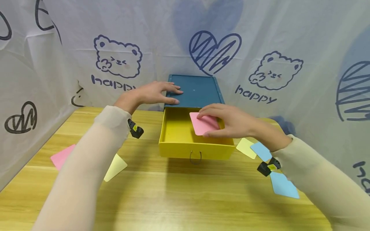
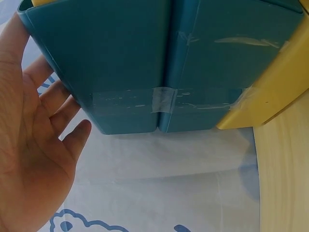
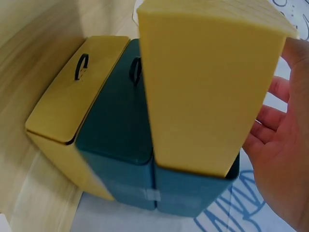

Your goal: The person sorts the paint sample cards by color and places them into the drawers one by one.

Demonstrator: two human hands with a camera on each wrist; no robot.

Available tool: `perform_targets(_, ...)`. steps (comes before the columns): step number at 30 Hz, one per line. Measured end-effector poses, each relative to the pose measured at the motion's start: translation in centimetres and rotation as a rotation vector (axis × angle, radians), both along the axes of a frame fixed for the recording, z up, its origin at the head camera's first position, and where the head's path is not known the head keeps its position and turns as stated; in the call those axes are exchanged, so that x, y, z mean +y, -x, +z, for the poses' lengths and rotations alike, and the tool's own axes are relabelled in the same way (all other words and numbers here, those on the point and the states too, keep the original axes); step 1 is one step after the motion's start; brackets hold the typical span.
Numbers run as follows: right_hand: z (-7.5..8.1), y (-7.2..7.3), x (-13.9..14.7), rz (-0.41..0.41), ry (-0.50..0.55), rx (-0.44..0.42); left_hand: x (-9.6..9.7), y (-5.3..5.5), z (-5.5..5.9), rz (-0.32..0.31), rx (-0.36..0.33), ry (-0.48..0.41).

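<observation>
A blue-green drawer unit stands at the back of the table, its top yellow drawer pulled out. Over the drawer's right part, my right hand pinches a pink card between thumb and fingers. My left hand rests with loosely spread fingers at the left edge of the unit's top. The left wrist view shows that hand against the blue-green casing. In the right wrist view the drawer's side stands beside my right hand; the card is hidden there.
Lower drawers, one dark green and one yellow, have black ring handles. Left on the table lie a pink card and a yellow card. To the right are a yellow card and blue cards. A printed cloth hangs behind.
</observation>
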State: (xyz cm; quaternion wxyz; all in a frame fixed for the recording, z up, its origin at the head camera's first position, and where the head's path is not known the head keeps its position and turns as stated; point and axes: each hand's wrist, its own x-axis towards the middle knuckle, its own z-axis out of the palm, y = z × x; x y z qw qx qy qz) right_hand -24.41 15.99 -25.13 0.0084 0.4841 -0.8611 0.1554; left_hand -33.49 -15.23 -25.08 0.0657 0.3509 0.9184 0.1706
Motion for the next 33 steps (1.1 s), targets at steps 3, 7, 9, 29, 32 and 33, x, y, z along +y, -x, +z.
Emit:
perform_targets(3,0.1,0.1,-0.9,0.018,-0.017,0.006,0.0,0.0,-0.1,0.001,0.006,0.004)
perform_targets(7,0.2,0.3,-2.0,0.043,-0.041,0.014,0.0,0.0,-0.1,0.006,0.013,0.004)
perform_targets(9,0.1,0.4,-2.3,0.056,-0.044,0.021,0.0,0.0,-0.2,0.005,0.013,-0.001)
perform_targets(29,-0.7,0.3,4.0,-0.027,0.18,-0.036,-0.2,0.0,-0.3,-0.02,0.001,-0.015)
perform_targets(32,-1.5,0.5,6.1,-0.082,0.198,-0.049,-0.2,0.0,-0.2,-0.022,0.002,-0.016)
perform_targets(33,-1.9,0.5,6.8,-0.106,0.203,-0.059,-0.2,0.0,-0.2,-0.024,0.003,-0.015)
